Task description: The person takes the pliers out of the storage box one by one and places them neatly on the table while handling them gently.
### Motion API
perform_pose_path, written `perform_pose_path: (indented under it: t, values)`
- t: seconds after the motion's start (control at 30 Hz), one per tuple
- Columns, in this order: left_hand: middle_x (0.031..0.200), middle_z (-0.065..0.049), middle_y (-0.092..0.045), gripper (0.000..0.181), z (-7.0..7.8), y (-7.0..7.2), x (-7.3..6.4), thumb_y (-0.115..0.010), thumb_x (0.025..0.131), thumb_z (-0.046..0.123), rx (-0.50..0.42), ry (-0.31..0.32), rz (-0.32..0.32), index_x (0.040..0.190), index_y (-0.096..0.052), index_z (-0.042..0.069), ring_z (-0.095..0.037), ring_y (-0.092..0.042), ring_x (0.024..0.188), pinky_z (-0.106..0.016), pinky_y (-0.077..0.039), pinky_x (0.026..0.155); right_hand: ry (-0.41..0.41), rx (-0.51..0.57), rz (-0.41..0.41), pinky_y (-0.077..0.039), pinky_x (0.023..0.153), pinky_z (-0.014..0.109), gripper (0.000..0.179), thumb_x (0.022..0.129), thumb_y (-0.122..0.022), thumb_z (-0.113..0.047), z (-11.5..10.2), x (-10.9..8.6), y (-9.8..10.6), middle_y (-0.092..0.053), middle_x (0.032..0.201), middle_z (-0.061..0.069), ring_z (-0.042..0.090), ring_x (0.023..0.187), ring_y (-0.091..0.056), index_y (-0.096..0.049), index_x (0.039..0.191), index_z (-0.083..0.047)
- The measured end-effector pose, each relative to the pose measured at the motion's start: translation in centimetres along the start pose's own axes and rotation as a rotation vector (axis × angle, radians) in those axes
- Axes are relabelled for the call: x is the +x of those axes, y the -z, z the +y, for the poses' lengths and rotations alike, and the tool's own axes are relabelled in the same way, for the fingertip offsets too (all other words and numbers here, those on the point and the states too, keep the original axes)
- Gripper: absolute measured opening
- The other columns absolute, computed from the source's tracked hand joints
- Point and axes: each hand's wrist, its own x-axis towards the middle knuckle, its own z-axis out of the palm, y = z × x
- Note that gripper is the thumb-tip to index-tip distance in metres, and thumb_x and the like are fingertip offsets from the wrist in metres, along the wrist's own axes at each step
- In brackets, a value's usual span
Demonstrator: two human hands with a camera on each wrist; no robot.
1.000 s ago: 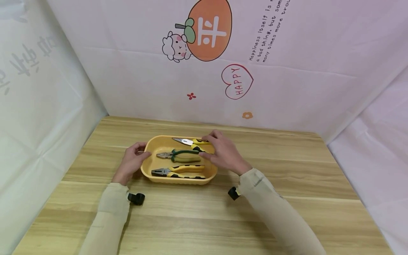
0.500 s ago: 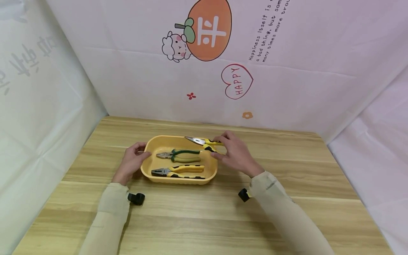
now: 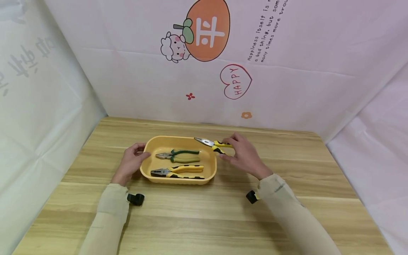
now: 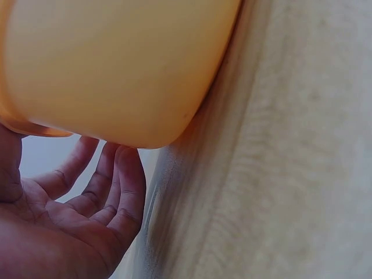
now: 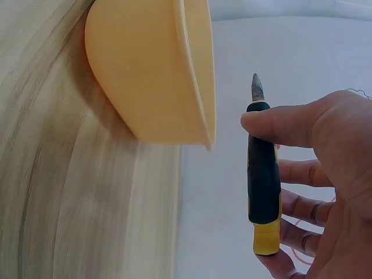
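Observation:
My right hand (image 3: 243,156) pinches a pair of needle-nose pliers (image 3: 213,144) by its yellow and black handles. In the right wrist view the pliers (image 5: 264,180) hang apart from the tray's rim, thumb on one side and fingers on the other. At the left end of the yellow plastic tray (image 3: 178,180), my left hand (image 3: 131,159) has its thumb over the rim and its fingertips (image 4: 131,163) against the outer wall. Inside the tray lie green-handled combination pliers (image 3: 178,156) and, nearer me, yellow and black combination pliers (image 3: 178,172), both with jaws to the left.
The tray stands on a wood-grain table (image 3: 191,219). Behind it rises a white cloth wall (image 3: 143,85) with printed drawings and lettering. More white cloth hangs at the left and right sides. A small black wrist device (image 3: 136,199) sits beside the left sleeve.
My right hand has lifted the needle-nose pliers from the back of the tray and carried them right, past the tray's right end. The left hand and tray stay in place.

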Motion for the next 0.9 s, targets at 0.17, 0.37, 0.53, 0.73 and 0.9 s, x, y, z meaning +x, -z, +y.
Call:
perform_pose_path:
  t: [0.17,0.37,0.53,0.73,0.9]
  values:
    - [0.136,-0.026,-0.049,0.045,0.0,0.0,0.0,-0.059,0.101,0.009,0.007,-0.008,0.003,0.141,-0.048,-0.007,-0.035,-0.053,0.121,-0.019,-0.053,0.083,-0.036,-0.018,-0.003,-0.05,0.076,0.045,0.048,0.086,-0.083,-0.028,0.6,-0.3,0.1,-0.057,0.111,0.01,0.027,0.098,-0.053,-0.068,0.126,-0.006]
    - [0.136,-0.026,-0.049,0.044,-0.1,0.0,0.0,-0.058,0.101,0.009,0.007,-0.011,-0.001,0.141,-0.048,-0.007,-0.036,-0.053,0.121,-0.02,-0.054,0.082,-0.084,-0.032,0.006,-0.051,0.072,0.045,0.047,0.086,-0.082,-0.029,0.9,-0.6,0.4,-0.058,0.11,0.012,0.028,0.096,-0.053,-0.069,0.124,-0.004]
    - [0.136,-0.025,-0.049,0.045,-0.2,0.0,0.0,-0.059,0.101,0.009,0.003,-0.011,-0.002,0.141,-0.048,-0.006,-0.035,-0.054,0.119,-0.021,-0.054,0.081,-0.115,-0.063,0.009,-0.048,0.066,0.042,0.049,0.087,-0.081,-0.033,1.2,-0.7,0.7,-0.058,0.105,0.012,0.026,0.089,-0.052,-0.068,0.124,-0.003]
    - [0.136,-0.025,-0.049,0.045,0.0,0.0,-0.1,-0.059,0.101,0.009,-0.001,-0.007,0.003,0.141,-0.048,-0.007,-0.034,-0.054,0.119,-0.019,-0.053,0.081,-0.164,-0.088,0.0,-0.045,0.063,0.039,0.05,0.089,-0.078,-0.036,1.4,-1.0,1.1,-0.057,0.103,0.012,0.026,0.085,-0.051,-0.066,0.123,-0.002]
    - [0.136,-0.025,-0.049,0.045,0.1,-0.1,-0.1,-0.059,0.101,0.009,-0.003,-0.004,0.001,0.141,-0.048,-0.007,-0.035,-0.054,0.12,-0.019,-0.053,0.081,-0.209,-0.107,-0.003,-0.043,0.06,0.038,0.051,0.091,-0.075,-0.04,1.5,-1.2,1.4,-0.057,0.102,0.013,0.026,0.083,-0.052,-0.065,0.122,-0.001]
